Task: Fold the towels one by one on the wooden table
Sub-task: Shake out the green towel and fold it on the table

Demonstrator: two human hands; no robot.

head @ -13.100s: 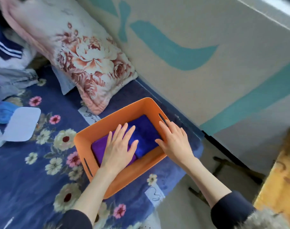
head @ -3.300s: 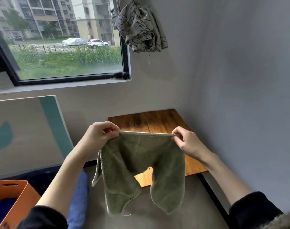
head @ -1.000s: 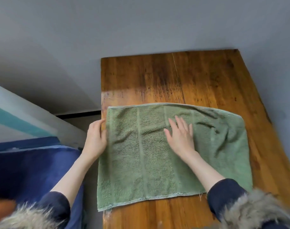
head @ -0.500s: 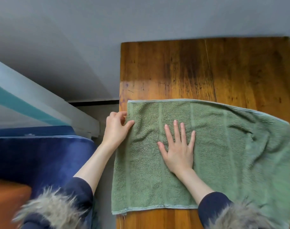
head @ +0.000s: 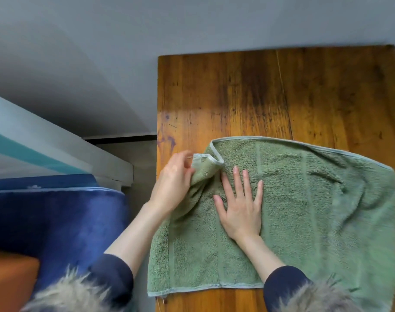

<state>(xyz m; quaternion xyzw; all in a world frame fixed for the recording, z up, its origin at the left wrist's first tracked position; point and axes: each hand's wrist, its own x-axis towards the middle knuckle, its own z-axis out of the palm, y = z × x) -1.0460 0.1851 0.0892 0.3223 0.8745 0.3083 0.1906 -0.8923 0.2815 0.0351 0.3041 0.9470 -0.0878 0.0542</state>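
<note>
A green towel (head: 309,199) lies spread on the wooden table (head: 248,93), its right part wrinkled and its left edge hanging past the table's side. My left hand (head: 172,183) pinches the towel's far left corner and has lifted it off the wood, curling it inward. My right hand (head: 240,203) lies flat on the towel with fingers spread, just right of the lifted corner. It holds nothing.
A grey wall runs behind and left of the table. To the left are a blue bed cover (head: 54,221), a white and teal board (head: 45,154) and the corner of an orange basket (head: 9,280). Fur-trimmed dark sleeves show at the bottom edge.
My left hand has gripped the towel's far left corner and raised it, pulling it toward the right. My right hand stays pressed flat on the towel.
</note>
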